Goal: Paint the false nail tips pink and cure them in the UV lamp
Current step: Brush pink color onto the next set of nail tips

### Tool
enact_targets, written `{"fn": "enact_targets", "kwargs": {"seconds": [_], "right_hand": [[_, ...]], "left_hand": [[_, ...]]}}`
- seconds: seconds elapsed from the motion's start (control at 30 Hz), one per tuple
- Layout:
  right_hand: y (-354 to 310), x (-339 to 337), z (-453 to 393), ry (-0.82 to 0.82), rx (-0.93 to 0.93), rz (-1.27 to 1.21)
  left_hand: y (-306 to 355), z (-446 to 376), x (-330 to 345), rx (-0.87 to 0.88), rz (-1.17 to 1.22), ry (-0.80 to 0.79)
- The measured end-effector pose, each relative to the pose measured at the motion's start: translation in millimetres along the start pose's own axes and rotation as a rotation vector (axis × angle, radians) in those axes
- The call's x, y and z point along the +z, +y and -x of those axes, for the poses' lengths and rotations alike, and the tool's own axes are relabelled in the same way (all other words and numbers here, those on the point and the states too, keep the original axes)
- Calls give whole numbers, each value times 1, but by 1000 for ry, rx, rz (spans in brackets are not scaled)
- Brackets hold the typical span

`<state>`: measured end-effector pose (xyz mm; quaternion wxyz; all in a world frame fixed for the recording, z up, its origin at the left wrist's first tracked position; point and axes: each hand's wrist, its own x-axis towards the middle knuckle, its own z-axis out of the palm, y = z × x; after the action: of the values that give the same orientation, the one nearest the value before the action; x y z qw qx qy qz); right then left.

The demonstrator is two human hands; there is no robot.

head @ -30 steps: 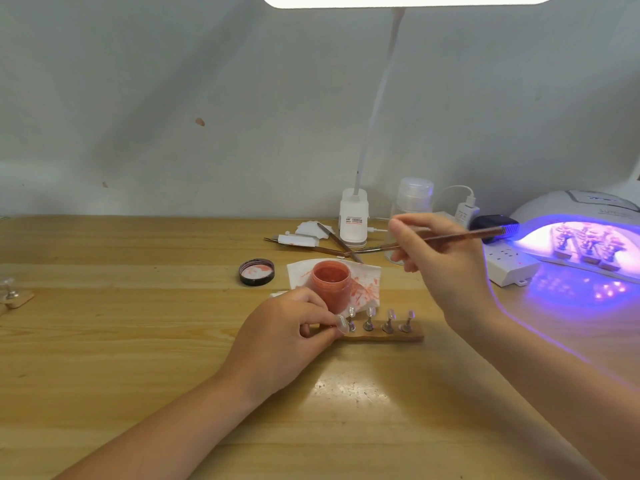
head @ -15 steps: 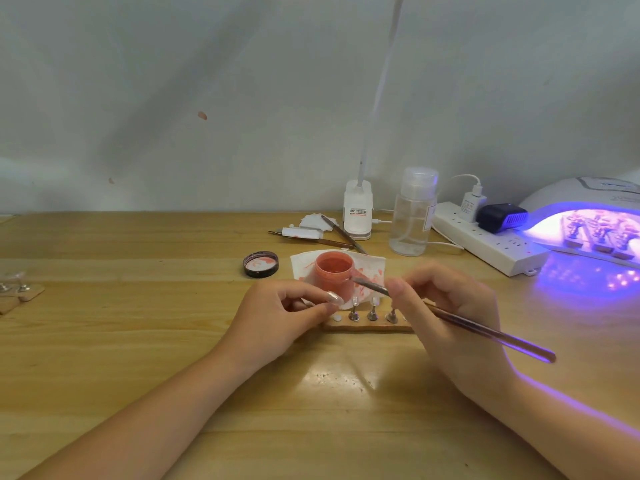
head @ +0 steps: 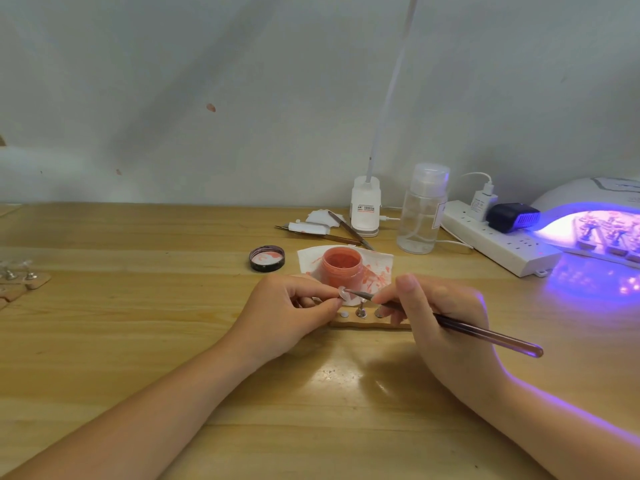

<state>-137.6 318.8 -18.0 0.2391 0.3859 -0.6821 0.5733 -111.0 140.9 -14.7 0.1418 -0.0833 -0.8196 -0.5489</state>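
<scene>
brush (head: 450, 322) tip lowered from pink jar (head: 341, 268) rim onto nail tip (head: 343, 293) pinched by left hand (head: 287, 315).

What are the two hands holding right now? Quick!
Left hand: pinches a clear false nail tip.
Right hand: grips a nail brush, its tip at the nail.

left hand (head: 289, 315): fingers curled, pinching | right hand (head: 438, 325): curled, gripping | forearms low, converging
</scene>
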Motion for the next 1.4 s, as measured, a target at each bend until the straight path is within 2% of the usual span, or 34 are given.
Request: {"fn": "enact_targets", "kwargs": {"seconds": [0.2,0.3,0.47,0.63,0.77,0.9,1.03,1.17,1.33,1.4], "right_hand": [[-1,-2,4,47,35,-74],[1,0,1,60,30,-33],[2,0,5,81,149,-159],[1,2,2,53,82,-36],[0,0,4,125,125,-124],[-1,3,1,90,78,41],[-2,1,3,142,141,-74],[-4,4,2,143,154,-16],[-5,2,3,177,154,-102],[-4,3,2,165,154,-37]], "left_hand": [[-2,0,-1,-4,-3,19],[-2,-1,-1,8,-19,19],[-2,-1,0,12,5,12],[1,0,2,-11,22,18],[2,0,3,-29,64,36],[2,1,2,-30,46,39],[3,1,3,-34,89,44],[3,1,3,-35,95,49],[2,1,4,-40,134,66],[1,0,5,-43,130,65]]}}
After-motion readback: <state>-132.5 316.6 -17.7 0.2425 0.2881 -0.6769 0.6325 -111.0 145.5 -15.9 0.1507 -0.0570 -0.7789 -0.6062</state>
